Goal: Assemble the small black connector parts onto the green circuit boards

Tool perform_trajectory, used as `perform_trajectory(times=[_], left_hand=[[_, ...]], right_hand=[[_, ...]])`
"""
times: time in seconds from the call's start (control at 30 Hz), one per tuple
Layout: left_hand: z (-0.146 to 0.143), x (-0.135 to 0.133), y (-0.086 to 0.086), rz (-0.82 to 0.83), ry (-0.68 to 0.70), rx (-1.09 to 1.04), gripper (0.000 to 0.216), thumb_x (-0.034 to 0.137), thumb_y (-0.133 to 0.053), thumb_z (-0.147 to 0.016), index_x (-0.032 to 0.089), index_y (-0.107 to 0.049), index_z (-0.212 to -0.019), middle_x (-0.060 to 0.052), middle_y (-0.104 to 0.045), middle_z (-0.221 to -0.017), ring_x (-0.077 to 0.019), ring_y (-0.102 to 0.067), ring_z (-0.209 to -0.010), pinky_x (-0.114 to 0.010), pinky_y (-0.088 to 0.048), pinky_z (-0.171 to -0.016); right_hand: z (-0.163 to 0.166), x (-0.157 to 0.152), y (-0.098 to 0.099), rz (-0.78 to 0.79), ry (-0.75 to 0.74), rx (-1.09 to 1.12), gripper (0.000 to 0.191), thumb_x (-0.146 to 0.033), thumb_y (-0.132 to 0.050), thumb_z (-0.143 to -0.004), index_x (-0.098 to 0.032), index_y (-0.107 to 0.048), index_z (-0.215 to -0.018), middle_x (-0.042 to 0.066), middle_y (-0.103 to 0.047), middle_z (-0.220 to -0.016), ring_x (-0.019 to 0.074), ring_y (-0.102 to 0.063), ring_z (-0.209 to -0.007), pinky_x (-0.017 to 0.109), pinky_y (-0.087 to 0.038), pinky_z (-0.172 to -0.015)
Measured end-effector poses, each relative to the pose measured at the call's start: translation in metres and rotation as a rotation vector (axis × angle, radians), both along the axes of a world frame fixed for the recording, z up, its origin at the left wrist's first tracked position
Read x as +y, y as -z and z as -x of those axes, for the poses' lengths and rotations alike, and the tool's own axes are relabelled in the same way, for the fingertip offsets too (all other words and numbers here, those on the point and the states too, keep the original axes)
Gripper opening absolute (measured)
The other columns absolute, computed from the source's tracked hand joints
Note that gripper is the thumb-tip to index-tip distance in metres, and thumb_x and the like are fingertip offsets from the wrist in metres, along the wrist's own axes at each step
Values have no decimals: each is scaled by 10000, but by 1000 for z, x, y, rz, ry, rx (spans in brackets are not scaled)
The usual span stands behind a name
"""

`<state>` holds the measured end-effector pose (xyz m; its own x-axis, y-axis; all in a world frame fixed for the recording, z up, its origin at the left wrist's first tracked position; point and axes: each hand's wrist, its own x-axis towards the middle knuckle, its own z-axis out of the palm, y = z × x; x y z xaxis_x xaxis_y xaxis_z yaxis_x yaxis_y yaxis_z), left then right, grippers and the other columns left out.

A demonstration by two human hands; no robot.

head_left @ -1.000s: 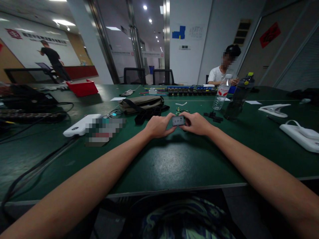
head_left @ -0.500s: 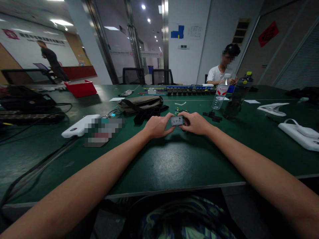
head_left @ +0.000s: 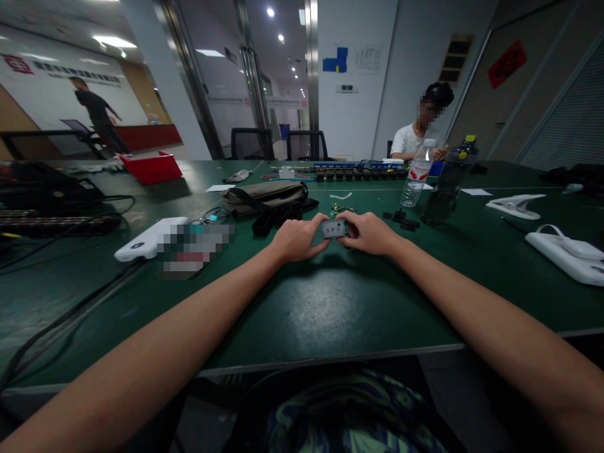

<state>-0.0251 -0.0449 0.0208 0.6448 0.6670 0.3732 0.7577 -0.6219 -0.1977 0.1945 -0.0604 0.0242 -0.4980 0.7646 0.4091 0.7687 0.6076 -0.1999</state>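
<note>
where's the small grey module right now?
Head view, centre of the green table: the grey module sits pinched between the left hand and right hand, just right of and nearer than the tan pouch.

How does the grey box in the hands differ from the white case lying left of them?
The grey box is small and grey; the white case is longer and pale. The grey box is held between the left hand and the right hand; the white case lies flat, untouched. Both have rounded corners.
</note>
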Motion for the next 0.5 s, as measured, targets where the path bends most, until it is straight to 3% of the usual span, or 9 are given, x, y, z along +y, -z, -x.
perform_trajectory(times=[0.5], left_hand=[[0,0,1,-1,-8,-2,501,492,-448,-925,177,-482,-1314,-90,-751,-903,-284,-725,-801,-334,-484,-668]], right_hand=[[1,0,0,27,-4,14,386,-261,-669,-816,-176,-593,-1185,-24,-617,-685,133,-549,-595,233,-339,-613]])
